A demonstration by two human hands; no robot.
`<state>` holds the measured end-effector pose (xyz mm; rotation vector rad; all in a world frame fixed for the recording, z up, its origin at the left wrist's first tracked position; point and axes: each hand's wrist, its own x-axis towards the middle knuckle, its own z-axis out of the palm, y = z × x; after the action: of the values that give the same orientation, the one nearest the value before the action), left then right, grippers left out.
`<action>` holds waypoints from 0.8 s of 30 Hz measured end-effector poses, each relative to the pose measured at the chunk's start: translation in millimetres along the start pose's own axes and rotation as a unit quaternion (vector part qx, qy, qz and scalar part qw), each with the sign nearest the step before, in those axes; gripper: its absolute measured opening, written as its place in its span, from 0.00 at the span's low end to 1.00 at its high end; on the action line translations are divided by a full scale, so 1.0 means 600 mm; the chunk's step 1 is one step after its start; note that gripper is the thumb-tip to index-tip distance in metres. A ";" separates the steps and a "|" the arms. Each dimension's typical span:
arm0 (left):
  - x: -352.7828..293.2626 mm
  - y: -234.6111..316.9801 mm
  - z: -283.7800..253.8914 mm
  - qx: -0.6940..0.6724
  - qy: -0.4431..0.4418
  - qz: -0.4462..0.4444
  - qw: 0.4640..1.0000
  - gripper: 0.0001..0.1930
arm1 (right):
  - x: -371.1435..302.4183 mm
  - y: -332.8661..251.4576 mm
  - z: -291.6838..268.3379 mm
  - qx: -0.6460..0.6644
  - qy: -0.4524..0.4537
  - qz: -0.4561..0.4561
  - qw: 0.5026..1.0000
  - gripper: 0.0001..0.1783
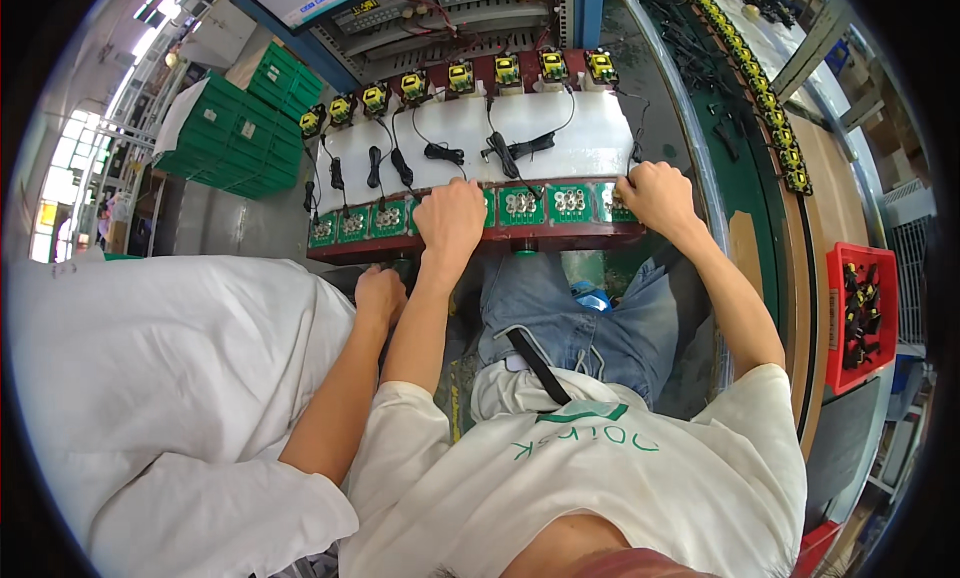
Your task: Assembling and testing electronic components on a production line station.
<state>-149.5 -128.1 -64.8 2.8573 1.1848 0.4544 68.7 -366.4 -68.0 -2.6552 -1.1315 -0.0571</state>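
A long dark-red test fixture [470,240] lies across in front of me, with a row of green circuit boards [521,207] bearing round metal contacts along its near edge. My left hand [450,218] is closed over the middle of this row; its fingertips and anything in them are hidden. At the right end, my right hand [657,198] is closed, fingers bent down beside the last board [612,203]; what they grip cannot be made out. Yellow-and-black power modules [508,71] stand along the far edge. Black cables [503,154] run from them across the white surface [460,123].
A co-worker's hand [380,296] reaches under the fixture's front, left of my left forearm. Green crates [225,143] are stacked at the far left. A metal rail [690,108] and a line of yellow modules [745,63] run along the right. A red bin [835,318] holds black parts.
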 end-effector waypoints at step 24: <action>0.341 0.010 -0.066 -0.161 -0.270 -0.046 0.948 0.37 | 0.320 0.014 -0.070 0.586 -0.181 0.108 0.783 0.33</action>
<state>-18.8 6.0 27.0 2.3992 1.0172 -0.1294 211.4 -247.2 -3.1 -1.6109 -0.5649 0.9193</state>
